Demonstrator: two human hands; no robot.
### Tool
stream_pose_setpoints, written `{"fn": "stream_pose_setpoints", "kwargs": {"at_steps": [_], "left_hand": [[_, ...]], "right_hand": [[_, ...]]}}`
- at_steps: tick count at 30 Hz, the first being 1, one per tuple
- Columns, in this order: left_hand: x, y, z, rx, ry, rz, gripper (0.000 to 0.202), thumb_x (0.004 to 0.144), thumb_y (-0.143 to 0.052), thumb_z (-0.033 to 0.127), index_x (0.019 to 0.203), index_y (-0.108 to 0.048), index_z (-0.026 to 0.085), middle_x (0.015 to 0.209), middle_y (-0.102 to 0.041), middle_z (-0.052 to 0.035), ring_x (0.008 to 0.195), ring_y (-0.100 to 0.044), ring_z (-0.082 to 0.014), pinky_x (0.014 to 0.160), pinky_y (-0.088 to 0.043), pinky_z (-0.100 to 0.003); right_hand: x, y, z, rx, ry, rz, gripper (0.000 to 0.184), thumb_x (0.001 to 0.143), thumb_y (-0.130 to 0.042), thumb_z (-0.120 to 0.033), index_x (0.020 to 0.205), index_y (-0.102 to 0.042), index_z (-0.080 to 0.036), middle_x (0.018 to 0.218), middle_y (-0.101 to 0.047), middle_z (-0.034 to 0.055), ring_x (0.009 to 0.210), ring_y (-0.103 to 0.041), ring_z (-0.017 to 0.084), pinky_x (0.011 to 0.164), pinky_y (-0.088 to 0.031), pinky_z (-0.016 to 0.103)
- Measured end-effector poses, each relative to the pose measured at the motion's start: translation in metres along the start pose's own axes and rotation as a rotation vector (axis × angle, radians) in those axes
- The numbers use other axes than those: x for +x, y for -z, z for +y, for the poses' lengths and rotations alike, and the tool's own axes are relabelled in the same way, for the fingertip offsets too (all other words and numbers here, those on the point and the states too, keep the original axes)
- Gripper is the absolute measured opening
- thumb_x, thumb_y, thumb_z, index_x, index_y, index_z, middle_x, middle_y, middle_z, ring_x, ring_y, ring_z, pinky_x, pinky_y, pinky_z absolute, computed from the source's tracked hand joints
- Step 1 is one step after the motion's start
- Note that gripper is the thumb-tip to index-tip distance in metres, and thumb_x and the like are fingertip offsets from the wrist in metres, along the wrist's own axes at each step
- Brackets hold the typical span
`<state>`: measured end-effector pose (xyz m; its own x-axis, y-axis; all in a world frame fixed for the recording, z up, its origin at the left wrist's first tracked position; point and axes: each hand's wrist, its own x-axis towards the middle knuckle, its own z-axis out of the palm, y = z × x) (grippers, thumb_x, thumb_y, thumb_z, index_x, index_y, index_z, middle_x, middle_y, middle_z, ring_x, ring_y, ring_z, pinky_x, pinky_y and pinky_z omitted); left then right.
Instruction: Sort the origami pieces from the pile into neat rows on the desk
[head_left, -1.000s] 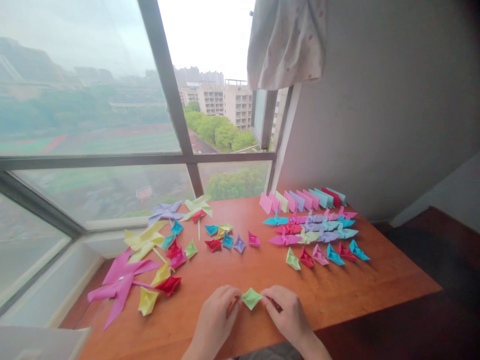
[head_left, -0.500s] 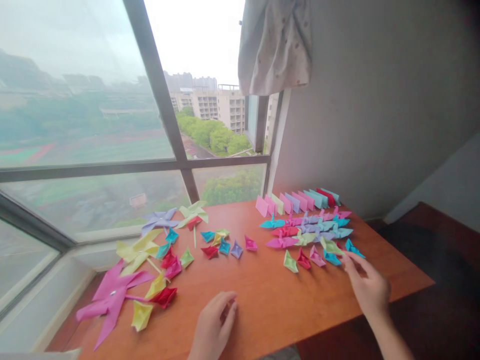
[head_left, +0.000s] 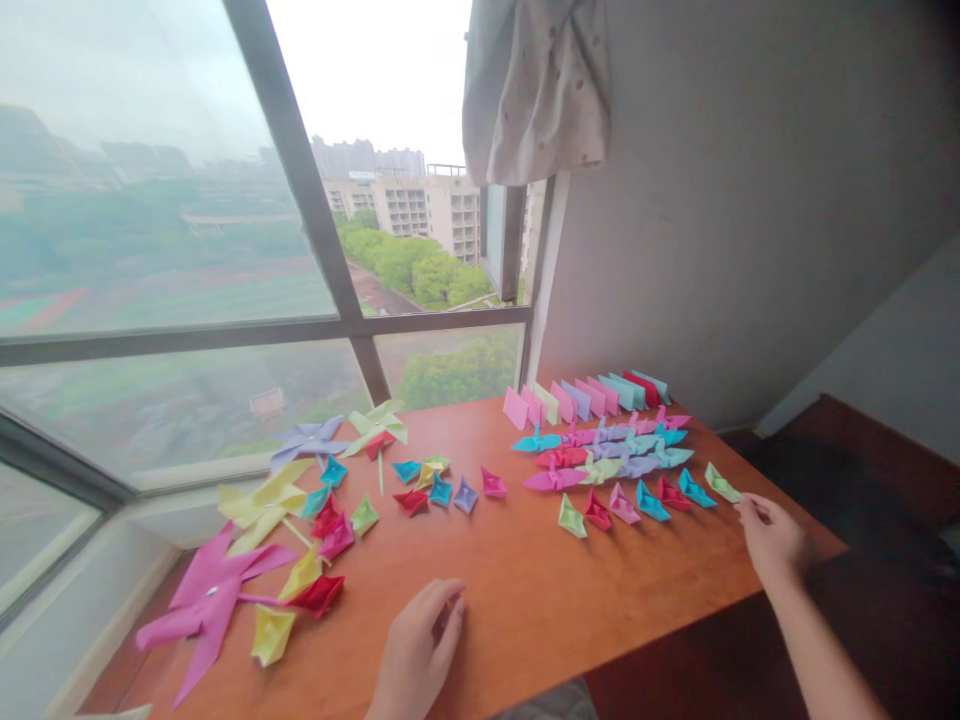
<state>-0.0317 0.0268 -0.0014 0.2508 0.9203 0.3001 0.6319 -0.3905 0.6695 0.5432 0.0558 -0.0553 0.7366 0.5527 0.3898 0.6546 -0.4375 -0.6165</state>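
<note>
My right hand (head_left: 776, 540) pinches a light green folded paper boat (head_left: 721, 483) by its near end, at the right end of a row of paper boats. Left of it in that row lie a blue boat (head_left: 697, 488), a dark red boat (head_left: 674, 493) and several others in pink, blue, red and green. My left hand (head_left: 424, 640) rests on the table (head_left: 525, 620) near its front edge, fingers loosely curled, a gap between thumb and fingers and nothing in them.
Behind the row stand paper cranes (head_left: 600, 470) and upright folded paper pieces (head_left: 566, 402). Several more boats (head_left: 440, 490) lie mid-table and left, among paper pinwheels (head_left: 214, 595). A window (head_left: 345, 325) borders the far and left sides; a wall (head_left: 712, 250) rises at right.
My right hand has moved right with the light green boat, from over the row to its right end. My left hand stays in place. The view has shifted slightly.
</note>
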Motion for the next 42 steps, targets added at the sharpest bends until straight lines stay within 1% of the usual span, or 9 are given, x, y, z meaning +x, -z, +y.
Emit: {"fn": "stream_pose_setpoints", "kwargs": {"at_steps": [3, 10, 14, 19, 28, 33, 37, 40, 42], "left_hand": [[0.0, 0.0, 0.0, 0.003, 0.001, -0.01, 0.018, 0.095, -0.05, 0.03, 0.1, -0.066, 0.023, 0.089, -0.072, -0.0035, 0.076, -0.069, -0.0176, 0.072, -0.057, -0.025], [0.001, 0.001, 0.001, 0.005, 0.005, -0.008, 0.018, 0.094, -0.051, 0.029, 0.099, -0.066, 0.023, 0.089, -0.073, -0.004, 0.078, -0.07, -0.0181, 0.074, -0.057, -0.026], [0.001, 0.0, 0.001, 0.014, 0.004, -0.005, 0.018, 0.094, -0.051, 0.029, 0.1, -0.067, 0.023, 0.089, -0.073, -0.0044, 0.078, -0.07, -0.0187, 0.074, -0.058, -0.026], [0.001, 0.001, 0.002, 0.013, 0.004, -0.014, 0.019, 0.094, -0.05, 0.03, 0.099, -0.067, 0.023, 0.087, -0.073, -0.0044, 0.076, -0.07, -0.0186, 0.073, -0.058, -0.026], [0.003, 0.003, 0.005, -0.001, 0.018, -0.008, 0.024, 0.095, -0.047, 0.036, 0.099, -0.067, 0.022, 0.089, -0.073, -0.0067, 0.075, -0.07, -0.0194, 0.073, -0.059, -0.027], [0.003, 0.004, 0.007, -0.009, 0.017, 0.0, 0.022, 0.094, -0.049, 0.033, 0.098, -0.067, 0.023, 0.086, -0.073, -0.0053, 0.072, -0.07, -0.0188, 0.071, -0.059, -0.027], [0.002, 0.002, 0.005, -0.011, 0.014, -0.01, 0.019, 0.094, -0.049, 0.031, 0.099, -0.066, 0.023, 0.087, -0.072, -0.005, 0.074, -0.07, -0.0186, 0.071, -0.058, -0.026], [0.001, 0.001, 0.004, -0.008, 0.018, -0.006, 0.018, 0.094, -0.05, 0.029, 0.098, -0.066, 0.023, 0.087, -0.072, -0.0054, 0.075, -0.069, -0.019, 0.071, -0.057, -0.026], [0.001, 0.001, 0.005, -0.007, 0.028, -0.008, 0.018, 0.094, -0.05, 0.029, 0.098, -0.066, 0.022, 0.086, -0.072, -0.0054, 0.074, -0.069, -0.0191, 0.071, -0.057, -0.027]], "right_hand": [[-0.001, 0.001, 0.0, -0.011, -0.054, -0.097, 0.039, 0.078, -0.052, -0.045, 0.095, -0.074, -0.017, 0.086, -0.075, 0.0112, 0.074, -0.067, 0.028, 0.058, -0.044, 0.033], [-0.005, 0.001, -0.005, -0.013, -0.033, -0.086, 0.042, 0.077, -0.052, -0.045, 0.096, -0.074, -0.015, 0.089, -0.075, 0.0124, 0.076, -0.066, 0.029, 0.059, -0.042, 0.034], [-0.006, 0.004, -0.01, -0.029, -0.048, -0.112, 0.043, 0.078, -0.051, -0.046, 0.098, -0.074, -0.014, 0.089, -0.075, 0.0128, 0.079, -0.067, 0.03, 0.058, -0.042, 0.034], [-0.008, 0.009, -0.018, -0.029, -0.048, -0.125, 0.043, 0.078, -0.051, -0.045, 0.099, -0.074, -0.015, 0.086, -0.075, 0.0133, 0.076, -0.067, 0.029, 0.058, -0.041, 0.033], [-0.008, 0.009, -0.015, -0.093, -0.048, -0.13, 0.043, 0.079, -0.05, -0.045, 0.1, -0.074, -0.016, 0.09, -0.075, 0.0126, 0.072, -0.064, 0.028, 0.058, -0.041, 0.033], [-0.01, 0.007, -0.012, -0.03, -0.035, -0.109, 0.046, 0.08, -0.049, -0.048, 0.102, -0.073, -0.015, 0.088, -0.075, 0.0131, 0.077, -0.066, 0.03, 0.061, -0.044, 0.035], [-0.011, 0.008, -0.013, 0.01, -0.052, -0.038, 0.047, 0.08, -0.049, -0.048, 0.104, -0.072, -0.015, 0.09, -0.075, 0.014, 0.083, -0.068, 0.031, 0.065, -0.046, 0.036], [-0.016, 0.013, -0.024, 0.032, -0.065, 0.027, 0.049, 0.082, -0.048, -0.047, 0.106, -0.072, -0.012, 0.089, -0.075, 0.0154, 0.084, -0.068, 0.031, 0.067, -0.047, 0.036], [-0.027, 0.017, -0.041, 0.04, -0.048, 0.041, 0.049, 0.084, -0.047, -0.048, 0.108, -0.071, -0.012, 0.087, -0.075, 0.0146, 0.083, -0.069, 0.031, 0.067, -0.047, 0.036]]}}
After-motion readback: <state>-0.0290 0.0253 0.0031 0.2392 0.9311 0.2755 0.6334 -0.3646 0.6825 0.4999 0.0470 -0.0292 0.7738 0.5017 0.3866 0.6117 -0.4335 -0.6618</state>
